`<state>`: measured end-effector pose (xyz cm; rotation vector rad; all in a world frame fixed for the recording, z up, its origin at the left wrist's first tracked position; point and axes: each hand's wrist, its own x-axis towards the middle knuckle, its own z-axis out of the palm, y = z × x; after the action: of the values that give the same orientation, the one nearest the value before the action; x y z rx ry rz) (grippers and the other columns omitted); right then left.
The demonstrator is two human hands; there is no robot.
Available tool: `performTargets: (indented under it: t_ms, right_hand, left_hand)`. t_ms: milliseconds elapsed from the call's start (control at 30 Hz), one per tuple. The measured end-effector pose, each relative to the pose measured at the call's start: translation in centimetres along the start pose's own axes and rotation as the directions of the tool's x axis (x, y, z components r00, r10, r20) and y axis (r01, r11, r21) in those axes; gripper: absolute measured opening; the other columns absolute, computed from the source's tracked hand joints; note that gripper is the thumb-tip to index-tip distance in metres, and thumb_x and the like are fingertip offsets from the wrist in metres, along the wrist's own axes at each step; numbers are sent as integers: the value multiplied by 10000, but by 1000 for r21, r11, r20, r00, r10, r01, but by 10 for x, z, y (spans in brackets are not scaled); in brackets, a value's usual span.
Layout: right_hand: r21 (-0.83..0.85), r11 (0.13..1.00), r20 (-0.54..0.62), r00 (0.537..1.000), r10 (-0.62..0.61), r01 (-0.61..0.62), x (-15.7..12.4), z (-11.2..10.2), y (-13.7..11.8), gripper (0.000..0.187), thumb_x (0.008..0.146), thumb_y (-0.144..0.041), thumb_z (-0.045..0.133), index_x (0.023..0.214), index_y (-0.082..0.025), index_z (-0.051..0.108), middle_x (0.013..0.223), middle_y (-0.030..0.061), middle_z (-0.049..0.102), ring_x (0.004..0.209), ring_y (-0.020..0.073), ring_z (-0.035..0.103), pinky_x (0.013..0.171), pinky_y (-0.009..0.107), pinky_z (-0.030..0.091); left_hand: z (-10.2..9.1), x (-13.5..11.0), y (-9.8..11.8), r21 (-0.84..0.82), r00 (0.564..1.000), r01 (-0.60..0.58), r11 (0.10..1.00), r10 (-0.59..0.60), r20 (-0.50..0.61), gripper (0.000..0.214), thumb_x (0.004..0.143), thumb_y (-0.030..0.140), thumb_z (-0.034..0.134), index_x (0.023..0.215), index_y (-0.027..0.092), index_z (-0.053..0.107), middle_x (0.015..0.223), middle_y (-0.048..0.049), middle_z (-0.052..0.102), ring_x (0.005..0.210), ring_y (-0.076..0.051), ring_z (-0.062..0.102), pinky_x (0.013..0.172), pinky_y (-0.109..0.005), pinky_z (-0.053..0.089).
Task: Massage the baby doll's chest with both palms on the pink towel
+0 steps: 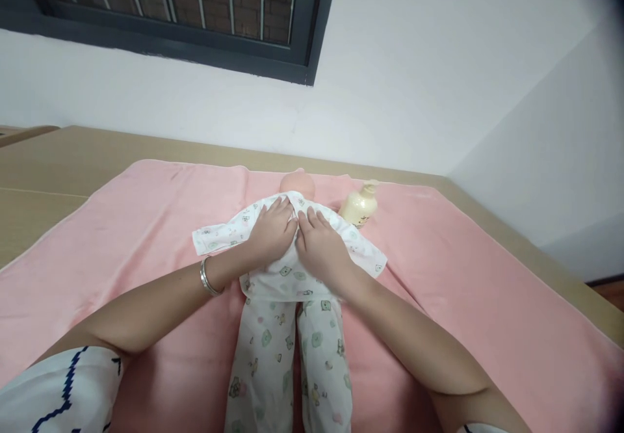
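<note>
A baby doll lies on its back in a white patterned top point(287, 287) and matching trousers point(266, 361), with its smooth pinkish head point(301, 183) at the far end. My left hand point(273, 233) lies flat on the chest of the top, fingers stretched towards the collar. Close beside it, my right hand point(322, 241) rests palm down on the other half of the chest, fingers also out straight. The two thumbs nearly meet at the middle of the top. Both sleeves spread outwards, and no doll hands show.
A pink blanket point(160, 244) is spread under the doll on a wooden table point(92, 153). A cream pump bottle point(359, 207) stands by the right-hand sleeve. Behind are a white wall point(390, 82) and a dark-framed window point(300, 56) with bars.
</note>
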<state>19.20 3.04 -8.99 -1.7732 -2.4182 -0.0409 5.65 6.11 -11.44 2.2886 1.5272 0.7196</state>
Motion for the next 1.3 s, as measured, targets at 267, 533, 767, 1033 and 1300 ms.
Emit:
performTargets:
  t_ms: [267, 533, 767, 1033, 1300]
  right_hand:
    - [187, 982, -11, 1000, 20, -18, 15, 0, 21, 549, 1031, -352, 276, 1510, -116, 402, 1584, 145, 349, 1486, 302, 296, 1202, 481, 290]
    - [207, 978, -80, 996, 38, -21, 19, 14, 25, 567, 1030, -365, 279, 1512, -88, 389, 1593, 169, 321, 1500, 316, 252, 1227, 514, 182]
    - [216, 976, -101, 995, 20, 3, 20, 15, 27, 563, 1029, -358, 280, 1509, -87, 394, 1586, 174, 334, 1494, 319, 266, 1224, 527, 179]
    - [325, 944, -47, 998, -40, 53, 28, 11, 43, 593, 1004, -472, 396, 1507, -158, 415, 1592, 127, 336, 1503, 280, 263, 1230, 498, 185]
    - [390, 920, -15, 999, -42, 45, 32, 6, 49, 633, 992, -509, 414, 1507, -140, 416, 1593, 142, 326, 1510, 262, 245, 1239, 470, 182]
  left_hand:
    - [19, 0, -10, -2, 981, -29, 1000, 28, -190, 503, 959, 272, 336, 1419, 132, 483, 1529, -121, 454, 1468, -282, 329, 1224, -520, 233]
    - [22, -4, -13, -26, 921, -68, 997, 53, -386, 402, 927, 267, 409, 1255, 131, 598, 1274, -162, 547, 1226, -298, 492, 1088, -475, 401]
    - [22, -4, -13, -50, 928, -60, 997, 38, -371, 357, 935, 294, 426, 1199, 153, 618, 1165, -132, 569, 1108, -287, 517, 1011, -465, 440]
    - [24, -1, -16, -61, 930, -42, 997, 17, -367, 393, 951, 333, 416, 1234, 143, 611, 1202, -145, 569, 1165, -298, 510, 1039, -473, 430]
    - [26, 1, -18, 6, 943, -32, 999, 32, -331, 474, 980, 349, 356, 1326, 95, 558, 1399, -182, 531, 1324, -311, 457, 1129, -494, 376]
